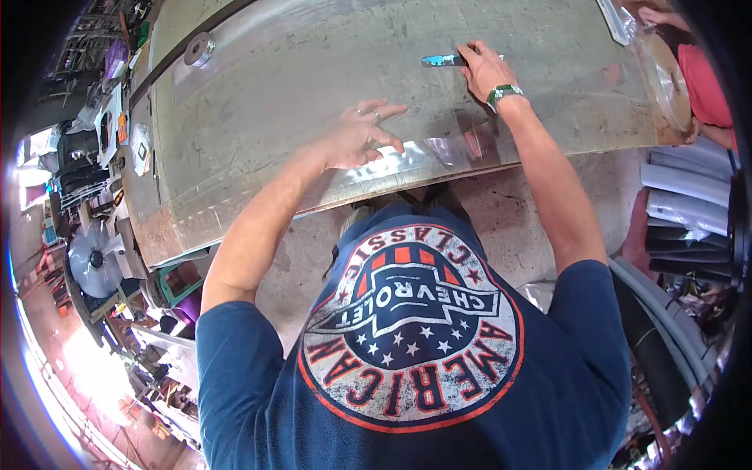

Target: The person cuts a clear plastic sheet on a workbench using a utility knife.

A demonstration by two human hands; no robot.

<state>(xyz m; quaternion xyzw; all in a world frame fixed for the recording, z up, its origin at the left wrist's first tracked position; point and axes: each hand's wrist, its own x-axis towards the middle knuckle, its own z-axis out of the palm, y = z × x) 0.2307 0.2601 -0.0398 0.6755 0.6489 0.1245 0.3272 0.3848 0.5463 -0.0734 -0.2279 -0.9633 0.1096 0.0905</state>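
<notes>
My left hand [364, 135] is over the near part of the table, fingers spread, above or on clear plastic film [419, 154] that shines along the near edge. A ring shows on one finger. Farther out to the right, my right hand [486, 72] has its fingers curled over one end of a slim blue-and-black tool [440, 60], which looks like a utility knife. The tool lies level with the tabletop and points left; its other end is mostly hidden under the fingers. A green-banded watch [504, 95] circles my right wrist.
The large worn table [298, 70] carries a roll of tape [200, 48] at the far left. At the right end, another person [705, 86] in red has hands near a big roll of clear film [667, 82]. More rolls [689, 188] are stacked below; cluttered shelves stand left.
</notes>
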